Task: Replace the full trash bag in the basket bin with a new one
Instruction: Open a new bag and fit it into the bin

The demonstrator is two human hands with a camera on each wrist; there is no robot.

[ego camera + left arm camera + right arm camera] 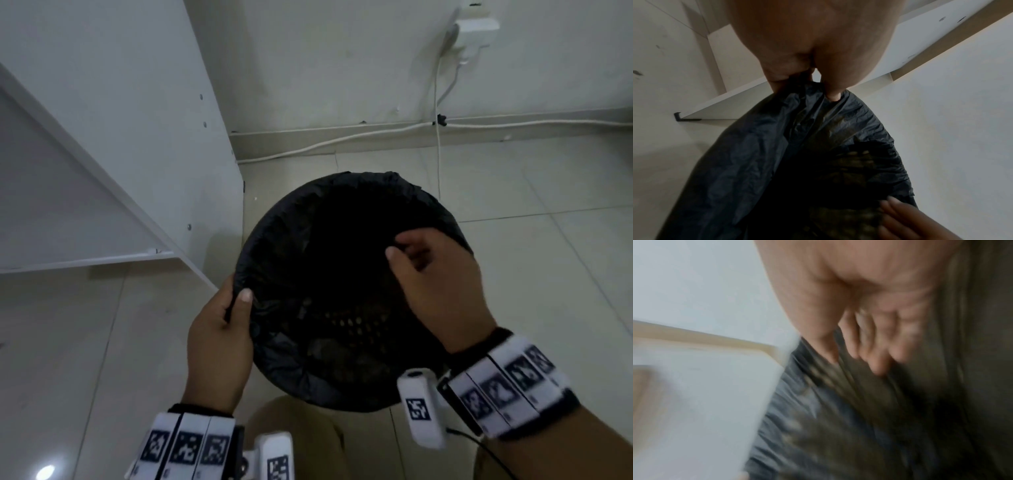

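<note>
A round basket bin lined with a black trash bag [342,183] stands on the tiled floor; the basket mesh [349,322] shows faintly through the plastic. My left hand [239,298] grips the bag's folded edge at the bin's left rim, thumb on top. The left wrist view shows that pinch [812,81] on the crinkled black bag [756,162]. My right hand [404,248] hovers over the bin's right side with loosely curled fingers, and I see nothing held in them. The blurred right wrist view shows its fingers [877,363] hanging against the bag [818,418].
A white cabinet panel [120,137] rises close on the bin's left. Behind the bin, white cables [342,137] run along the skirting up to a wall socket [476,27]. Bare floor tiles [548,205] lie to the right. My knee [291,421] is just below the bin.
</note>
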